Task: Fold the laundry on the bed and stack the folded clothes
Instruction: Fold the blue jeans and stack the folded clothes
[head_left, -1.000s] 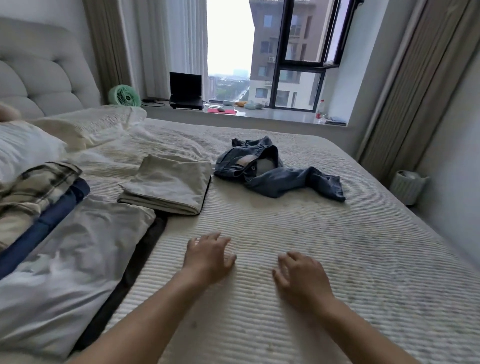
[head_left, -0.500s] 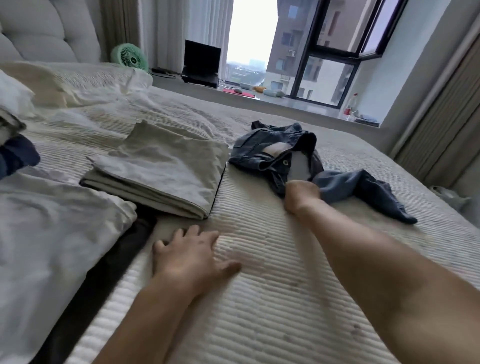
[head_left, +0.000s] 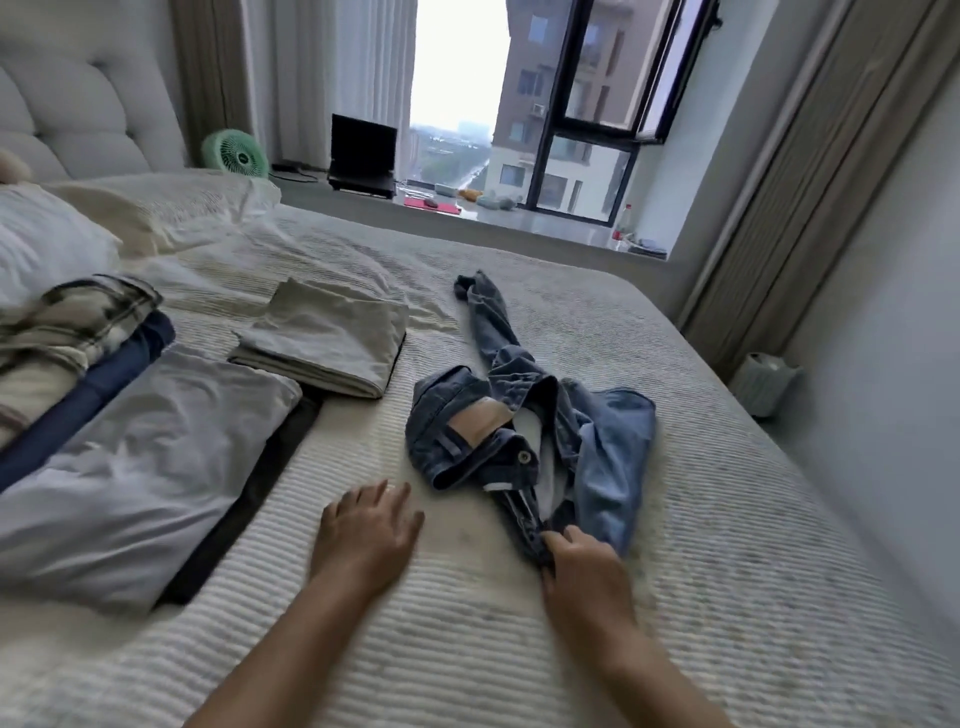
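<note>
A crumpled pair of blue jeans lies on the ribbed cream bed cover, one leg stretched toward the window. My right hand grips the near edge of the jeans by the fly. My left hand rests flat on the cover to the left of the jeans, fingers spread, holding nothing. A folded beige garment sits farther back on the left. Beside it lie a pale grey-white garment over something dark, and a stack with a plaid piece and a navy piece.
Pillows and a tufted headboard are at the far left. A window ledge behind the bed holds a green fan and a laptop. A small bin stands on the floor by the right wall.
My right hand reached out to the jeans, took hold and dragged them toward me across the bed. The left hand stayed flat on the cover.
</note>
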